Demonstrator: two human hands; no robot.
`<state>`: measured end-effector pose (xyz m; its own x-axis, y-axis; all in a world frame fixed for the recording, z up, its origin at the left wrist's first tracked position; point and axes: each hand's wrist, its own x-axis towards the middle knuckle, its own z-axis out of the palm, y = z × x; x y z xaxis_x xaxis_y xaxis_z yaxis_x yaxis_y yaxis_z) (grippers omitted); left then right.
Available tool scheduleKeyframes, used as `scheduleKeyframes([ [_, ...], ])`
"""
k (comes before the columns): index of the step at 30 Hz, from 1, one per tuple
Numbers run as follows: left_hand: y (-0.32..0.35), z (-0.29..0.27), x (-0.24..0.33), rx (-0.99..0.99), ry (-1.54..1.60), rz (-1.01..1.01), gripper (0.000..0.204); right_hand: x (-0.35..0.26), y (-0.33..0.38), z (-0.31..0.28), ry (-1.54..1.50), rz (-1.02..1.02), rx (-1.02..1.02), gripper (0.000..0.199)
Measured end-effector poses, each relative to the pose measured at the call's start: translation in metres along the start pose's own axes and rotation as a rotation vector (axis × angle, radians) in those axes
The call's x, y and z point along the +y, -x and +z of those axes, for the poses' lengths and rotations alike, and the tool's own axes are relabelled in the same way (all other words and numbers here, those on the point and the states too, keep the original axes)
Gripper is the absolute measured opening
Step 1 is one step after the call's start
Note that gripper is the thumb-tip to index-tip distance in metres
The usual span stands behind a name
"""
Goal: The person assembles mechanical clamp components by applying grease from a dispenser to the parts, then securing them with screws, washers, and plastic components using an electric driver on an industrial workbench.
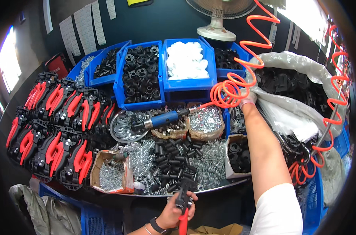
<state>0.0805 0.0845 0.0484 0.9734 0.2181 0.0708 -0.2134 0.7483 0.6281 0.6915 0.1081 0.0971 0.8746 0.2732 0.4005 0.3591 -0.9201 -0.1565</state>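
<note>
My left hand [174, 213] is at the lower middle, closed around a black tool part with a red handle [183, 203], held upright in front of the tray's near rim. My right arm stretches up the right side. My right hand [248, 98] wears a light glove and reaches to the edge of a big plastic sack of black parts [287, 82]; the orange coiled air hose [229, 92] partly covers it, so its grip is unclear. A blue-handled pneumatic tool [162, 118] lies on the parts at the hose's end.
A round metal tray [209, 187] holds springs, black cylinders and small cardboard boxes of washers and screws. Blue bins [186, 84] of black and white parts stand behind. Stacks of black-and-red tools [56, 129] fill the left. A fan base [217, 31] stands at the back.
</note>
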Motion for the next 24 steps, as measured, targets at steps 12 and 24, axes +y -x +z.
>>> scheduleKeyframes([
  [12, -0.004, 0.017, 0.012, 0.106, 0.099, 0.015, 0.043, -0.013, 0.163, -0.197, -1.324, 0.174, -0.373, 0.028],
  [24, 0.036, 0.062, 0.006, 0.308, -0.209, 0.13, 0.037, -0.026, 0.498, -0.294, -1.871, 0.32, -1.21, 0.023],
])
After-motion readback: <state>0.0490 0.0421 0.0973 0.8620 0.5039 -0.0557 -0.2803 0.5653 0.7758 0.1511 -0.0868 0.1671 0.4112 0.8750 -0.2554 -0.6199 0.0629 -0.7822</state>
